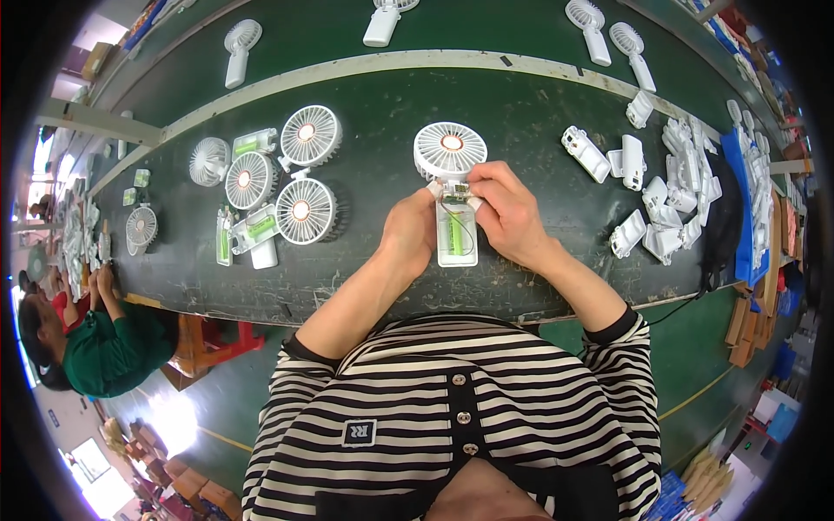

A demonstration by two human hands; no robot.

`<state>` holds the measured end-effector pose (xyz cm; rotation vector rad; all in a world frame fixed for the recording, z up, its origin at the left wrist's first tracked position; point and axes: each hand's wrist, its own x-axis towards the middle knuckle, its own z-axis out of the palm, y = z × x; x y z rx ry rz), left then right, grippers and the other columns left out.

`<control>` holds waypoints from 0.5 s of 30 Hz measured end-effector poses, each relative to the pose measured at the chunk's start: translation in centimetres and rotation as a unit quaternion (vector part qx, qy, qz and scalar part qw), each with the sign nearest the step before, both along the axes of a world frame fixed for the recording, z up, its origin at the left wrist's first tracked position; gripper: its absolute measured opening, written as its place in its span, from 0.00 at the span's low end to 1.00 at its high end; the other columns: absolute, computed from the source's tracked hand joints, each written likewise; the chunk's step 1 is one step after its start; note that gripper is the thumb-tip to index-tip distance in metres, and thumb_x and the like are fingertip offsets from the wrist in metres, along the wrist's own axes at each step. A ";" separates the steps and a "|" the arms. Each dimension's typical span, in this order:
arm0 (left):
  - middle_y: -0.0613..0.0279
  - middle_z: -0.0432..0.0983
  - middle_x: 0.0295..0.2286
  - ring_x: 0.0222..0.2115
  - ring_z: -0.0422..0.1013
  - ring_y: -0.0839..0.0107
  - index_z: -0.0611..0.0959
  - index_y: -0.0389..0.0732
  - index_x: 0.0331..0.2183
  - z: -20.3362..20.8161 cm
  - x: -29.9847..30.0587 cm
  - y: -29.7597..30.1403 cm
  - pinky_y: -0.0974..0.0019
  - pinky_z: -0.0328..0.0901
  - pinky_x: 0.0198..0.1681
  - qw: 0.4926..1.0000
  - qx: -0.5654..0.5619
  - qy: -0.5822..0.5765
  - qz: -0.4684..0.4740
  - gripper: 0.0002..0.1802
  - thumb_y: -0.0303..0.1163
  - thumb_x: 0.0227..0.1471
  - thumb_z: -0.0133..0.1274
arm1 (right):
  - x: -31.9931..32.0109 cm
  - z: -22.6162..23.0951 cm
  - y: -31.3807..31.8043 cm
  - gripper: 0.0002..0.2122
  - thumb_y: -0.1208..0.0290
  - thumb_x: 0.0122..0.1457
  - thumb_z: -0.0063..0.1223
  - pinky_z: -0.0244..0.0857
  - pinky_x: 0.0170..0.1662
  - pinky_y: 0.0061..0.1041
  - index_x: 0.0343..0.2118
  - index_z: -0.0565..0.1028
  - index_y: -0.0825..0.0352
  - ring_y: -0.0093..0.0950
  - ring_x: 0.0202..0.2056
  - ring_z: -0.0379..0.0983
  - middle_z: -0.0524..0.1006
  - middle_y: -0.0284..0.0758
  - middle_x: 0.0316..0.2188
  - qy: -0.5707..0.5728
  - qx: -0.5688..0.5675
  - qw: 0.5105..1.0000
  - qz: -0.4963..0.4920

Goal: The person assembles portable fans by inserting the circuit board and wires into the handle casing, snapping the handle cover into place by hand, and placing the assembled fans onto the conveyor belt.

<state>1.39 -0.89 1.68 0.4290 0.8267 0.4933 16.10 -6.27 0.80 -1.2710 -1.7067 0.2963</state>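
A white handheld fan lies in front of me, its round grille pointing away and its handle toward me. The handle is uncovered, showing a green battery, a dark wire and a small circuit board near the neck. My left hand grips the handle's left side, with the thumb near the neck. My right hand has its fingers pinched at the board's right edge; whatever is between them is too small to make out. Pale covers wrap some fingertips.
Several similar fans with uncovered handles lie at left. White handle shells are scattered at right, heaped beside a blue bin. Finished-looking fans rest beyond a pale rail. A co-worker sits at far left.
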 end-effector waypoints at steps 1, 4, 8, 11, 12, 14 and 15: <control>0.60 0.70 0.37 0.39 0.67 0.69 0.69 0.36 0.42 0.1 0.0 0.0 0.64 0.61 0.43 1.000 -0.001 0.001 -0.006 0.17 0.34 0.55 0.32 | 0.0 0.0 0.0 0.08 0.87 0.40 0.46 0.64 0.33 0.28 0.27 0.69 0.73 0.37 0.32 0.68 0.69 0.40 0.33 -0.001 -0.006 1.000 0.001; 0.59 0.70 0.38 0.39 0.66 0.68 0.69 0.36 0.42 0.2 0.1 0.0 0.64 0.61 0.44 1.000 -0.008 -0.007 -0.007 0.17 0.34 0.55 0.32 | 0.1 0.0 0.0 0.08 0.87 0.39 0.46 0.64 0.33 0.28 0.27 0.69 0.74 0.37 0.33 0.67 0.68 0.40 0.33 -0.005 -0.013 1.000 0.003; 0.58 0.71 0.36 0.38 0.68 0.68 0.70 0.35 0.41 -0.4 -0.1 0.0 0.62 0.62 0.43 1.000 -0.012 -0.019 0.012 0.16 0.34 0.55 0.36 | 0.1 0.0 0.0 0.08 0.87 0.39 0.46 0.64 0.34 0.28 0.27 0.69 0.74 0.37 0.34 0.67 0.68 0.40 0.34 -0.010 -0.021 1.000 0.009; 0.59 0.70 0.37 0.39 0.66 0.68 0.70 0.36 0.42 -0.4 0.0 0.1 0.64 0.60 0.44 1.000 -0.019 0.003 0.002 0.17 0.33 0.55 0.32 | 0.1 0.1 -0.1 0.08 0.87 0.41 0.45 0.64 0.34 0.25 0.28 0.69 0.75 0.35 0.33 0.68 0.68 0.40 0.34 -0.018 -0.022 0.999 0.017; 0.59 0.70 0.37 0.39 0.67 0.68 0.70 0.36 0.41 -0.5 0.1 0.1 0.63 0.61 0.44 1.000 -0.012 0.007 -0.005 0.17 0.33 0.55 0.32 | 0.2 0.1 -0.1 0.08 0.87 0.41 0.45 0.64 0.34 0.25 0.28 0.69 0.75 0.35 0.33 0.68 0.68 0.40 0.34 -0.018 -0.022 0.999 0.016; 0.59 0.70 0.37 0.38 0.67 0.68 0.70 0.36 0.41 -0.6 0.0 0.1 0.63 0.61 0.44 1.000 -0.005 0.013 -0.012 0.16 0.33 0.55 0.33 | 0.2 -0.1 0.0 0.09 0.88 0.40 0.45 0.64 0.35 0.26 0.28 0.69 0.74 0.36 0.35 0.67 0.68 0.40 0.35 -0.046 -0.013 0.999 0.024; 0.59 0.71 0.36 0.38 0.67 0.68 0.70 0.36 0.41 -0.7 0.0 0.1 0.63 0.61 0.44 1.000 -0.007 0.014 -0.005 0.16 0.33 0.54 0.33 | 0.2 -0.1 0.0 0.09 0.88 0.40 0.45 0.64 0.35 0.26 0.28 0.69 0.74 0.36 0.35 0.67 0.68 0.40 0.35 -0.045 -0.013 0.999 0.023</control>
